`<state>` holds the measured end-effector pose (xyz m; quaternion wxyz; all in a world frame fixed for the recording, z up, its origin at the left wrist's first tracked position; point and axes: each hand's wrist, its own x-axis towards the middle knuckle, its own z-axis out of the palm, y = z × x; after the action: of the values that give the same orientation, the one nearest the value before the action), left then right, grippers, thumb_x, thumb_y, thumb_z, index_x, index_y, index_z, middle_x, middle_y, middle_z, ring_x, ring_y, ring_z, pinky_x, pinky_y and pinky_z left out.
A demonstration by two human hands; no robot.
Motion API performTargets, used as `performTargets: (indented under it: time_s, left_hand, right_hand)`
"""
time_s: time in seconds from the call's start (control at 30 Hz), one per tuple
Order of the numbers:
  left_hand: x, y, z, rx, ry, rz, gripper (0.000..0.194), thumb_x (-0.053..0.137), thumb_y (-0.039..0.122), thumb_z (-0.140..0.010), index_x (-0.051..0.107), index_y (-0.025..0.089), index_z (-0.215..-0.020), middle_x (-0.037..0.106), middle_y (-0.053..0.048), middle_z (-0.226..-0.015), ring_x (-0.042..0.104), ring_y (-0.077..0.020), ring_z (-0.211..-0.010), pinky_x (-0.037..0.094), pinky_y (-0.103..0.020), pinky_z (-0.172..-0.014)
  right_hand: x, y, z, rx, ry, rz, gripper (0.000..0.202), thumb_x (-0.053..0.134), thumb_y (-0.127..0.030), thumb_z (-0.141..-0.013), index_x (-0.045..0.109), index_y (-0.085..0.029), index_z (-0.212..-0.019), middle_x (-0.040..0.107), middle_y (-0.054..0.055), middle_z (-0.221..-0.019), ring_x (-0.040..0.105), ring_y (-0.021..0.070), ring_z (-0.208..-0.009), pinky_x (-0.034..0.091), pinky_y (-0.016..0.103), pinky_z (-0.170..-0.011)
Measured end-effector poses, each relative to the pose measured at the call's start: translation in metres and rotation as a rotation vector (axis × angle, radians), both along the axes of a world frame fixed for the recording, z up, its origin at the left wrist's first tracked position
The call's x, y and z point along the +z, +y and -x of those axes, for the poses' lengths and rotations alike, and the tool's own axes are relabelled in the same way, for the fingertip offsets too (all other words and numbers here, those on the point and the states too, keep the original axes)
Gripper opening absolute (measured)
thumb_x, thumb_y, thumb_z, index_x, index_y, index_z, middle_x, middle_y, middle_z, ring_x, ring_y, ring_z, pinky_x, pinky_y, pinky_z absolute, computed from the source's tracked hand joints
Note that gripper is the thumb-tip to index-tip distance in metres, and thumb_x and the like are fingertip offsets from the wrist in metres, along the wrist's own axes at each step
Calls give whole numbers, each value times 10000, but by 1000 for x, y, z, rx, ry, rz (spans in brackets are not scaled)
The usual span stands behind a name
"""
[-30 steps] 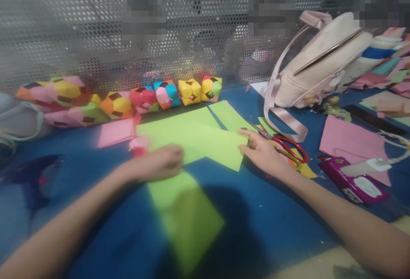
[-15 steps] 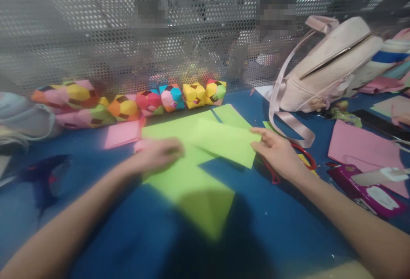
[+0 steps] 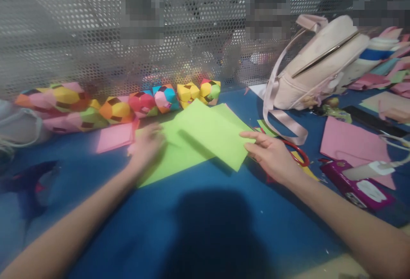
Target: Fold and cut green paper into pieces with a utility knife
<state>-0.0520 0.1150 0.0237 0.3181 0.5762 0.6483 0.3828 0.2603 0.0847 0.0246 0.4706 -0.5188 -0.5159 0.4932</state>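
A light green paper sheet [image 3: 213, 136] is lifted at a tilt above the blue table. My right hand [image 3: 270, 153] pinches its right edge between thumb and fingers. Beneath it, more green paper [image 3: 179, 155] lies flat. My left hand [image 3: 150, 142] is over the left part of that flat paper, smeared by motion; whether its fingers grip anything is unclear. Red-handled scissors [image 3: 301, 153] lie partly hidden behind my right hand. Pink paper squares [image 3: 115, 137] lie just left of my left hand.
Colourful folded paper balls [image 3: 165, 98] line the perforated metal screen [image 3: 96, 44]. A pale pink bag [image 3: 320, 65] stands at the back right. Pink sheets [image 3: 355, 142] and a purple device [image 3: 355, 185] lie on the right; a dark blue glue gun [image 3: 30, 189] lies left.
The green paper that pointed toward me in front no longer lies there. My left hand has moved left and away. The sheet in my right hand is tilted more steeply.
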Motion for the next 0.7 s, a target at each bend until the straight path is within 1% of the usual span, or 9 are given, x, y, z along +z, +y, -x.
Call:
performTargets:
  time_s: [0.03, 0.1, 0.2, 0.33, 0.4, 0.5, 0.57, 0.63, 0.7]
  left_hand:
    - [2, -5, -6, 24, -29, -34, 314, 528, 367, -828, 505, 247, -1117, 477, -106, -1390, 586, -243, -1077, 523, -338, -739]
    - [7, -13, -19, 81, -168, -110, 315, 524, 421, -844, 483, 275, -1121, 492, -75, -1362, 577, -225, -1102, 536, -333, -772]
    - [8, -21, -31, 97, -332, -95, 371, 557, 439, -827, 446, 273, -1139, 537, -67, -1245, 572, -219, -1111, 543, -352, -821]
    - [3, -24, -31, 91, -294, -11, 374, 595, 353, -796, 441, 253, -1121, 534, -76, -1206, 534, -226, -1156, 522, -371, -881]
    - [2, -29, -29, 114, -309, 15, 320, 587, 364, -809, 457, 245, -1077, 555, -62, -1135, 564, -206, -1079, 527, -349, -851]
    - [2, -44, -35, 107, -482, 164, 229, 582, 403, -827, 492, 212, -916, 576, -27, -878, 604, -165, -822, 528, -306, -740]
    - [4, -56, -45, 24, -589, 342, 248, 544, 439, -846, 515, 193, -854, 582, -32, -758, 606, -170, -686, 533, -328, -665]
    - [5, -64, -56, -77, -686, 483, 324, 467, 482, -868, 554, 176, -927, 638, -75, -771, 654, -223, -712, 552, -388, -671]
    - [6, -66, -63, -132, -808, 540, 385, 447, 485, -869, 563, 168, -1056, 690, -116, -905, 686, -278, -882, 563, -436, -764]
  right_hand:
    - [0, -3, 2, 25, -13, 12, 437, 681, -367, -709, 668, -145, -1085, 517, -48, -612, 500, 124, -571, 402, 294, -551]
    - [0, -11, 7, 88, -26, 36, 471, 672, -358, -736, 646, -140, -1153, 542, -47, -609, 546, 141, -595, 434, 305, -576]
    - [0, -23, 16, 235, -37, 74, 513, 660, -334, -779, 591, -138, -1248, 608, -25, -634, 617, 169, -649, 492, 334, -639]
    - [-2, -36, 21, 419, 70, 135, 628, 677, -334, -809, 480, -146, -1374, 555, -46, -604, 681, 211, -757, 537, 351, -679]
    - [-3, -39, 22, 467, 180, 154, 707, 706, -350, -802, 422, -166, -1423, 586, -25, -689, 692, 218, -835, 551, 370, -748]
    - [-3, -42, 22, 496, 343, 178, 811, 754, -374, -776, 358, -221, -1467, 647, 40, -924, 684, 208, -903, 539, 413, -876]
    - [-5, -44, 23, 514, 409, 220, 868, 779, -381, -757, 324, -251, -1485, 652, 62, -1011, 678, 203, -923, 527, 422, -912]
    - [-8, -46, 24, 547, 462, 274, 907, 793, -415, -739, 310, -259, -1491, 657, 79, -1065, 675, 203, -940, 522, 410, -914]
    - [-10, -49, 24, 597, 497, 329, 895, 784, -484, -726, 346, -254, -1473, 671, 85, -1074, 676, 198, -937, 520, 392, -899]
